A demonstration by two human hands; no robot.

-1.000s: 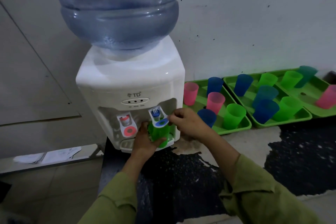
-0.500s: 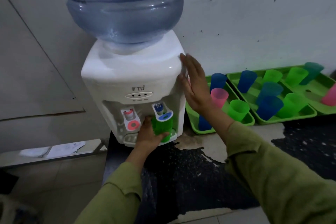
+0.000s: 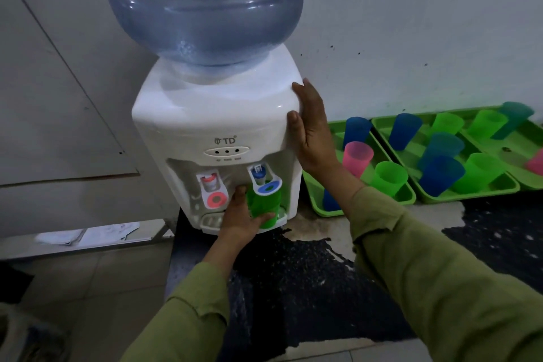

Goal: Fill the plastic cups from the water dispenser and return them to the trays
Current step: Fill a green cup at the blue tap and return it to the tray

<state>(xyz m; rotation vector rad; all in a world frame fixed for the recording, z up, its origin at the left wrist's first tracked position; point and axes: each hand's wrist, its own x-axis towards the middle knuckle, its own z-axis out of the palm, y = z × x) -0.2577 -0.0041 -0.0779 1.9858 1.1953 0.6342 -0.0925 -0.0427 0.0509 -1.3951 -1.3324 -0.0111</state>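
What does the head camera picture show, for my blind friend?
A left hand holds a green plastic cup under the blue tap of a white water dispenser; the right hand rests flat against its side. More cups sit in green trays.

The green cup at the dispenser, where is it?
Head view, centre: the green cup is under the blue tap, gripped by the left hand, right of the red tap.

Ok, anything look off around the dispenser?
No fresh spill that I can make out. The black counter is worn through to a pale, stained patch right of the dispenser base; wet or dry, I cannot tell. The green cup sits upright under the blue tap, held by the left hand.
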